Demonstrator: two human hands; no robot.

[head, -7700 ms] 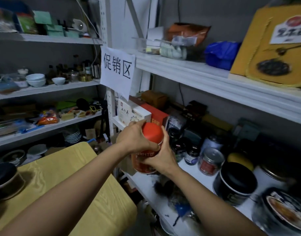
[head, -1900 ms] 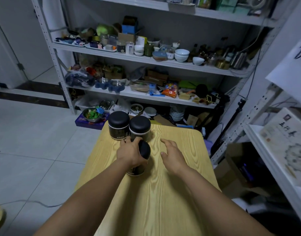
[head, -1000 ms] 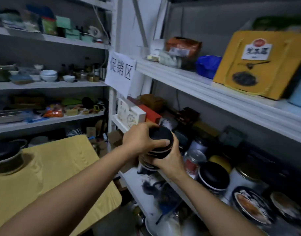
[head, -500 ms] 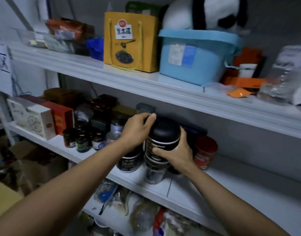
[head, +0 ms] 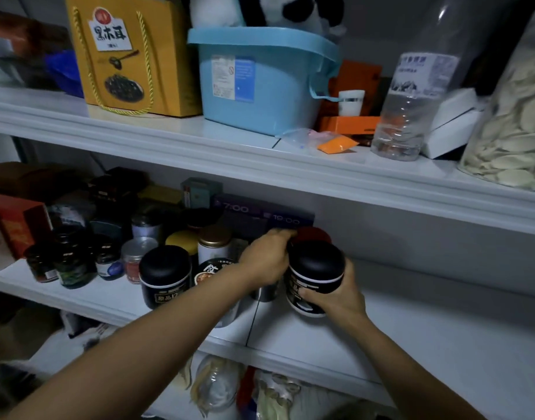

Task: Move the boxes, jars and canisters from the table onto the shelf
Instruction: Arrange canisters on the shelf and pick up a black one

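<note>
Placing step: your left hand [head: 264, 262] and right hand [head: 335, 297] curled round the black canister [head: 316, 265], held low over the middle shelf [head: 426, 344], contact unclear; next move likely called for seating it flat, then letting go.

canister [head: 316, 268] lid: matt blk | shelf [head: 411, 328]: smooth wht, prob. metal | tub [head: 269, 86]: glossy plastic

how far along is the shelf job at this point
Done: jars and a matching canister already stand on the middle shelf. In hand: left hand and right hand both grip a black canister at the bare right end of that row, not yet released. Left: letting go; the table is out of view, so what remains there cannot be told.
</note>
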